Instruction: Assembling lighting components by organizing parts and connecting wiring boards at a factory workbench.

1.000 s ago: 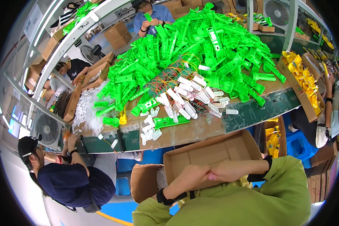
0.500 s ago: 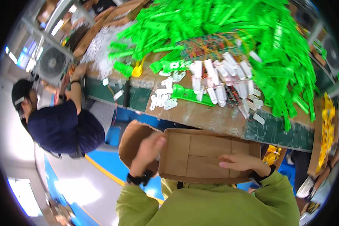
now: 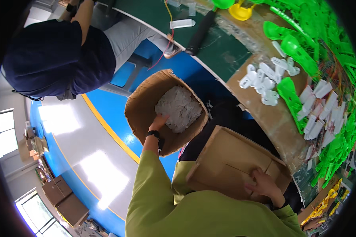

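My left hand (image 3: 158,122) reaches down into a deep, round-sided cardboard box (image 3: 142,98). It touches the edge of a heap of small whitish translucent plastic pieces (image 3: 180,108); its fingers look stretched out, their tips partly hidden. Over a shallow cardboard tray (image 3: 225,154) on my lap is my right hand (image 3: 263,184), fingers apart and holding nothing. The part of the tray in sight has only its bare bottom showing. On the table's cardboard sheet lie loose white plastic parts (image 3: 267,75), a green plastic piece (image 3: 290,100) and a cluster of white wired parts (image 3: 320,108).
A large pile of green plastic pieces (image 3: 340,51) covers the table's right. A black-handled tool (image 3: 201,33) overhangs the table edge by a white strip (image 3: 182,23). At far left a person in dark clothing (image 3: 59,59) sits. Yellow parts (image 3: 324,205) fill a box at lower right.
My view has swung left and down. My left hand has gone from beside the tray's left edge into the deep box, whose white pieces now show. My right hand stays over the tray, which appears tilted.
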The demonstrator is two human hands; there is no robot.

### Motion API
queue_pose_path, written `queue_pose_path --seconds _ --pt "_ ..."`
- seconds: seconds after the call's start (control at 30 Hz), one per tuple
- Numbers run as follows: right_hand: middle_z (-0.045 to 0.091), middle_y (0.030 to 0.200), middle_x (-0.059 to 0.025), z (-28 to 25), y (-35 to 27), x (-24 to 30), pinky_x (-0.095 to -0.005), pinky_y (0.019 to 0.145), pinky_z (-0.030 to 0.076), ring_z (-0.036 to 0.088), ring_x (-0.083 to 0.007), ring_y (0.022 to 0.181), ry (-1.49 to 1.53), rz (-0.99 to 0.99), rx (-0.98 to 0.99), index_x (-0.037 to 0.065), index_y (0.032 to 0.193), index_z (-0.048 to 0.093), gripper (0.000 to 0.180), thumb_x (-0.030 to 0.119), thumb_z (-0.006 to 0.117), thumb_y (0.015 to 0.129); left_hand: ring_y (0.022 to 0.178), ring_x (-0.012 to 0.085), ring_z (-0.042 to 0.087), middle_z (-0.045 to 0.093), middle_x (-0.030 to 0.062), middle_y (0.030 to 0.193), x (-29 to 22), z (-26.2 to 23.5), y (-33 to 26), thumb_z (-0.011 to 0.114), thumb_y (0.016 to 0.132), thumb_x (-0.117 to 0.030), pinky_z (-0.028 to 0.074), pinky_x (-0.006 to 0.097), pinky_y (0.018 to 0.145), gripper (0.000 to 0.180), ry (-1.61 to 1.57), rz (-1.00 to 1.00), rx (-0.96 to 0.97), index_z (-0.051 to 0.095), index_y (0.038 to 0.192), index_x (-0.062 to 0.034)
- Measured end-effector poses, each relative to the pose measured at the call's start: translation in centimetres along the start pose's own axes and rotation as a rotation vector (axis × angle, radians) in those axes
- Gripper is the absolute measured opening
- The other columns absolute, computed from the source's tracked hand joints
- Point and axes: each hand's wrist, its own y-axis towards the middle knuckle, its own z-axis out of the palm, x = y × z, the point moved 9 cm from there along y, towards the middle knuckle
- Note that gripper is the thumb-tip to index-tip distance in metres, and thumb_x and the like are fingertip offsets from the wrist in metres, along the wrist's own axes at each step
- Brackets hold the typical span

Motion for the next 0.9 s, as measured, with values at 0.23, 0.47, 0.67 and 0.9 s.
queue_pose_path --seconds 0.23,0.47,0.67,0.9 --pt "0.049 0.083 -0.0118 -1.3 0.3 1.9 -0.0354 0.060 0.044 0.055 -0.0276 0.068 0.031 0.129 -0.108 0.006 0.081 0.048 0.033 0.030 0.065 0.066 0.112 0.0365 0.041 0.042 0.0272 0.119 1.2 3.1 3.2 0.054 0.073 -0.047 0.034 0.039 0.093 0.076 -0.178 -0.083 0.126 0.034 0.122 0.0074" --pt "0.052 0.077 -0.0107 -2.0 0.6 1.3 -0.0322 0.059 0.045 0.057 -0.0232 0.066 0.147 0.237 -0.119 0.005 0.079 0.049 0.030 0.028 0.064 0.068 0.117 0.0352 0.036 0.036 0.0270 0.125 3.1 4.1 4.4 0.063 0.067 -0.041 0.033 0.037 0.094 0.082 -0.240 -0.060 0.107 0.030 0.124 0.0085" --pt "0.055 0.061 -0.0091 0.8 1.3 0.4 -0.0325 0.056 0.044 0.057 -0.0232 0.062 0.165 0.246 0.016 0.007 0.075 0.050 0.026 0.031 0.062 0.072 0.117 0.0316 0.037 0.033 0.0243 0.129 6.9 6.9 5.3 0.063 0.066 -0.047 0.031 0.035 0.096 0.091 -0.290 -0.108 0.083 0.025 0.126 0.0093" --pt "0.058 0.066 -0.0069 -0.5 1.3 0.5 -0.0302 0.055 0.043 0.057 -0.0193 0.061 0.297 0.348 0.044 0.006 0.075 0.052 0.026 0.031 0.059 0.076 0.104 0.0306 0.049 0.044 0.0232 0.118 -0.7 6.5 3.8 0.049 0.074 -0.053 0.038 0.037 0.086 0.078 -0.504 -0.165 0.420 0.030 0.125 0.0038"
